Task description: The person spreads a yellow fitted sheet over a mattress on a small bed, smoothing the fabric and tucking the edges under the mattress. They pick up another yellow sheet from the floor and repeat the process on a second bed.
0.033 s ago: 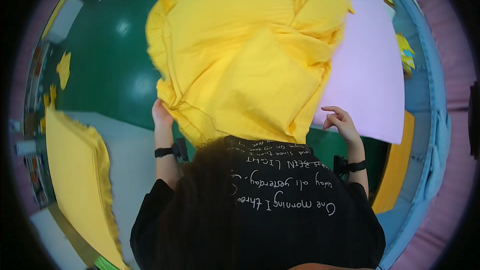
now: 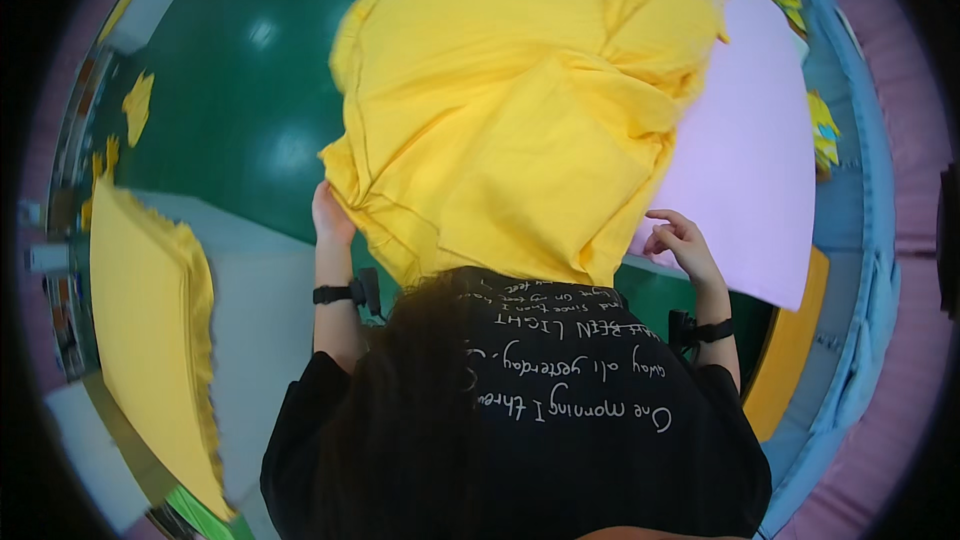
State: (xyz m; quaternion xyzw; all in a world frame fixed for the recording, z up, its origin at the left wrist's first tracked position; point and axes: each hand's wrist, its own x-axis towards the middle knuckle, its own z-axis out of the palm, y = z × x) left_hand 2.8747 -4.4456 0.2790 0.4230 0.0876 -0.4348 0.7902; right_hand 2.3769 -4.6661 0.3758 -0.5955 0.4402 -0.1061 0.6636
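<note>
A large piece of yellow fabric [image 2: 520, 150] lies rumpled in front of me, with seams along its left side and folds in the middle. My left hand [image 2: 333, 215] is closed at its lower left edge, the fingertips partly hidden by the cloth. Just off the lower right edge is my right hand [image 2: 682, 240], its index finger stretched out and the others loosely bent, with nothing visible in it. Black bands with small devices circle both wrists.
The green table [image 2: 240, 130] carries a pale pink sheet [image 2: 760, 140] on the right. At left, a stack of yellow fabric [image 2: 150, 340] lies on a grey surface. Yellow scraps [image 2: 137, 108] sit at the far left. A blue cloth-like border [image 2: 865, 240] runs down the right side.
The fabric's left side has shifted right and drawn inward. My left hand has moved slightly up and right with its edge. My right hand has hardly moved.
</note>
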